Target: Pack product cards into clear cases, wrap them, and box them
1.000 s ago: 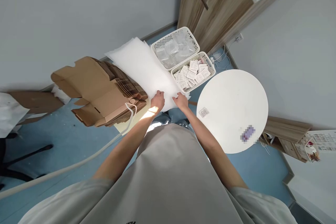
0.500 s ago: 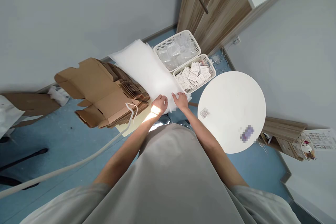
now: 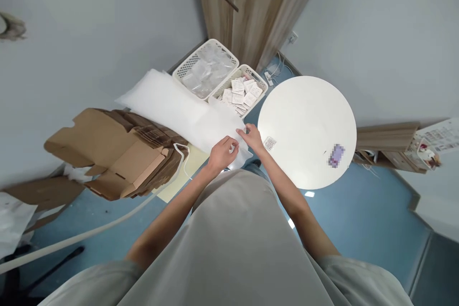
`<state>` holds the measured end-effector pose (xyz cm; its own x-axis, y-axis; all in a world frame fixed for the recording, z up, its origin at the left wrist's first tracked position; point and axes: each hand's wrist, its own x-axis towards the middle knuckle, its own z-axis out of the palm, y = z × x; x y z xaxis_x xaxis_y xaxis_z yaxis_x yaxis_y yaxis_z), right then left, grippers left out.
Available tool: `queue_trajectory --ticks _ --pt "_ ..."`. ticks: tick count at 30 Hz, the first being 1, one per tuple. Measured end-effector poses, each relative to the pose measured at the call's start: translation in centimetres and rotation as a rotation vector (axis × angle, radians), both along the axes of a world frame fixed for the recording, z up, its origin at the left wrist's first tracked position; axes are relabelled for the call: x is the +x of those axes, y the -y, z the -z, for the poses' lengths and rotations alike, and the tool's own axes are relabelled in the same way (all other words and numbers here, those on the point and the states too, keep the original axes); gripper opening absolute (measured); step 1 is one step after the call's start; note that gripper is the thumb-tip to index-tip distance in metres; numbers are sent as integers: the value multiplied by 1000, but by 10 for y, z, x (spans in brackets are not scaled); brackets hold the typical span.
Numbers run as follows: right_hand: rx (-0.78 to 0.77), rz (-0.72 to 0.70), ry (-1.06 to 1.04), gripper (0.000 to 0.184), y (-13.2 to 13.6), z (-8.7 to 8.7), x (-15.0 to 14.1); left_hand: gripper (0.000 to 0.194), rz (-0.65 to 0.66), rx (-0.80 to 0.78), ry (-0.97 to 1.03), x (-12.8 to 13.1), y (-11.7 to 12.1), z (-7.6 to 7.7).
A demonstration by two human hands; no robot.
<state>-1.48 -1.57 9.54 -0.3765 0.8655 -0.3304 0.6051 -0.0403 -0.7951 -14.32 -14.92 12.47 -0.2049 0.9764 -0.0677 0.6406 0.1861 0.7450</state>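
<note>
A stack of thin white sheets (image 3: 172,105), seemingly packing foam, stretches diagonally in front of me. My left hand (image 3: 222,154) is at its near end, fingers curled and thumb against them on a sheet's edge. Close beside it, my right hand (image 3: 252,137) pinches the same white sheet between thumb and fingers. The top sheet is raised near my hands, and part of it overlaps the rim of a small white basket (image 3: 263,87) of printed white cards (image 3: 238,92). My fingertips partly hide the sheet's edge.
Flattened brown cardboard boxes (image 3: 118,158) are stacked at the left, with a white hose-like tube (image 3: 107,224) crossing in front. A larger basket (image 3: 175,75) holds clear plastic bags (image 3: 206,69). To the right stands a round white table (image 3: 308,124), bearing a small clear packet (image 3: 269,143).
My view has turned right, so the surroundings sit further left. Both hands remain at the near end of the sheets, and the top sheet has lifted toward the small basket.
</note>
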Motion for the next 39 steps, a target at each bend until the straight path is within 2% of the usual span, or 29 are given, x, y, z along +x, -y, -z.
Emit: queue_trajectory --ticks 4,8,10,13,16,19,23,28,31,34,39 --pt "53 128 -87 36 -14 -20 67 8 129 36 -13 37 -26 -1" --pt "-26 274 -140 28 -17 -26 144 12 277 35 -75 78 -56 0" --pt "-74 359 -142 27 -14 -21 181 16 365 10 -106 100 -70 2" --pt "-115 500 -143 26 -7 -4 228 22 505 -8 -139 134 -90 9" --pt "-201 623 -152 28 2 16 265 25 631 -22 -188 167 -104 25" --pt "-322 661 -157 29 11 33 294 28 737 -78 -253 197 -114 42" --pt "-406 653 -157 19 21 50 323 31 817 -155 -320 227 -117 63" --pt "-447 722 -132 31 20 67 344 34 845 -227 -348 250 -111 82" --pt "-505 789 -115 40 16 77 349 39 845 -280 -370 258 -103 93" --pt "-538 812 -115 40 11 88 351 47 833 -313 -376 264 -95 104" --pt "-473 777 -42 34 -1 101 350 60 831 -377 -354 265 -89 123"
